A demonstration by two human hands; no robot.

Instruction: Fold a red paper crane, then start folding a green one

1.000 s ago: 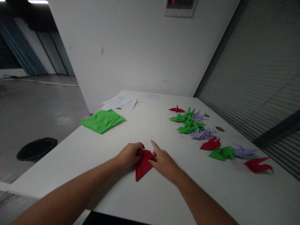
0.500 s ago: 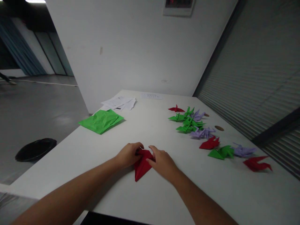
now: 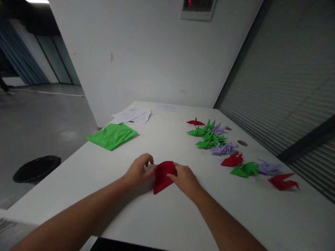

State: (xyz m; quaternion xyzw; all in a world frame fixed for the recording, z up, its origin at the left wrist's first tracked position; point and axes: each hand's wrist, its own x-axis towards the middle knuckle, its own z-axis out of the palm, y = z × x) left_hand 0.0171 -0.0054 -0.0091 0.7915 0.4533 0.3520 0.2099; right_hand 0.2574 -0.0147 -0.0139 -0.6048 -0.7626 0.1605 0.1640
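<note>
- The small red folded piece of paper (image 3: 162,177) is at the near middle of the white flat tabletop (image 3: 131,216), between the two hands, one corner pointing toward the near edge.
- The right hand (image 3: 186,178) grasps its right side, thumb across the upper face and the other fingers around the edge.
- The left hand (image 3: 140,170) is at its left edge, loosely unclenched, thumb and fingers spread; I cannot tell whether the thumb tip touches the paper.
- On the right, nearest first, are a red paper bird with a bent neck (image 3: 282,182), a pale purple paper bird (image 3: 269,167), a green pointed paper bird (image 3: 244,170) and a plump red paper bird (image 3: 232,159).
- Farther along lies a crowded cluster of green and pale purple paper cranes (image 3: 210,137), with a spread-winged red paper crane (image 3: 195,122) at the far end.
- On the left are creased bright green paper sheets (image 3: 111,136); beyond them, overlapping white printed sheets (image 3: 133,114).
- Off the table, on the grey floor (image 3: 62,118) at left, stands a round black bin (image 3: 53,161), mouth upward; its inside is too dark to tell the contents.
</note>
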